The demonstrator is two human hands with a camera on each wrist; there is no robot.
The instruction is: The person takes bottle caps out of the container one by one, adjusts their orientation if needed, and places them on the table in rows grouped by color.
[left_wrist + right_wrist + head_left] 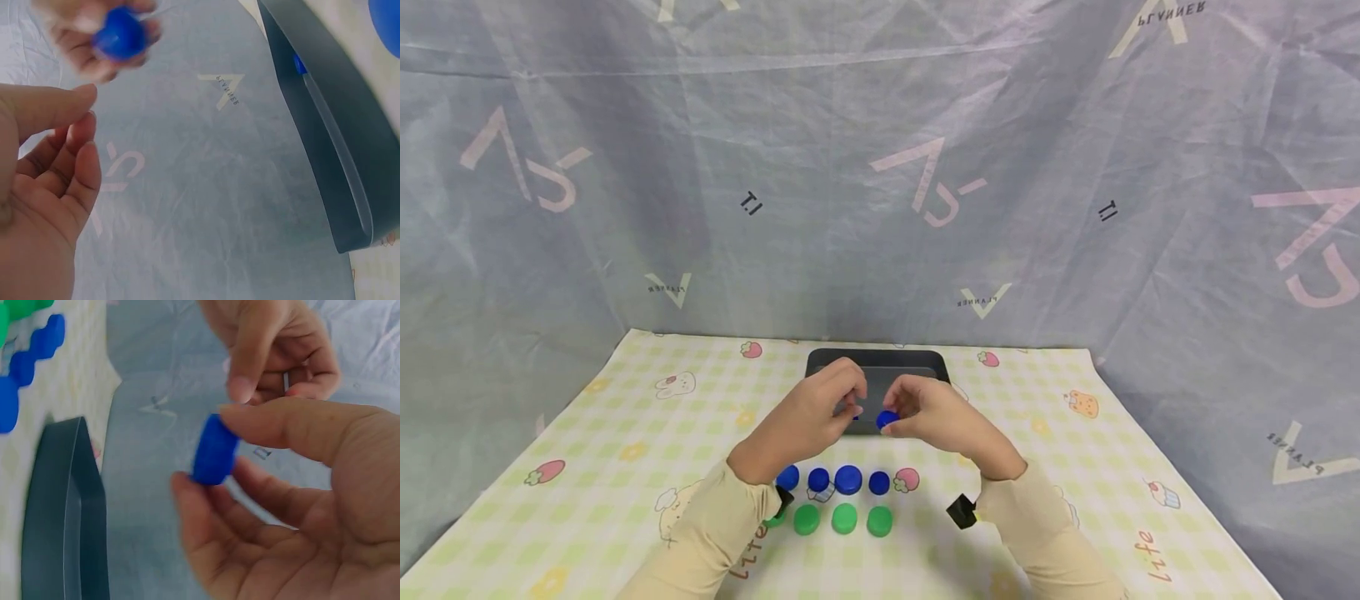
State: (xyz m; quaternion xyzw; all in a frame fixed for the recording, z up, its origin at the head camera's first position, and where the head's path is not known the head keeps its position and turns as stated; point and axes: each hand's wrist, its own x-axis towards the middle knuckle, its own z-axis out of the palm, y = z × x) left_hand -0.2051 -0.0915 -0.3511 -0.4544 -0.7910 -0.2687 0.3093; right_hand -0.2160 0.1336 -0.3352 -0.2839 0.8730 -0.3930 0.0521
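Note:
My right hand [928,408] pinches a blue bottle cap [215,450] between thumb and fingertips, above the near side of a dark grey tray [880,358]. To its left, my left hand [812,408] hovers near the tray's left side. Its fingers [84,175] are loosely bent with the thumb close to them, and no object shows between them. A small blue piece [300,64] is partly visible inside the tray in the left wrist view; the tray wall hides the rest. The hands are apart from each other.
In front of the tray lies a row of several blue caps [848,480]. Closer to me is a row of several green caps [844,518], partly covered by the left sleeve [722,517]. A checked tablecloth [625,500] covers the table, with a grey curtain [820,275] behind.

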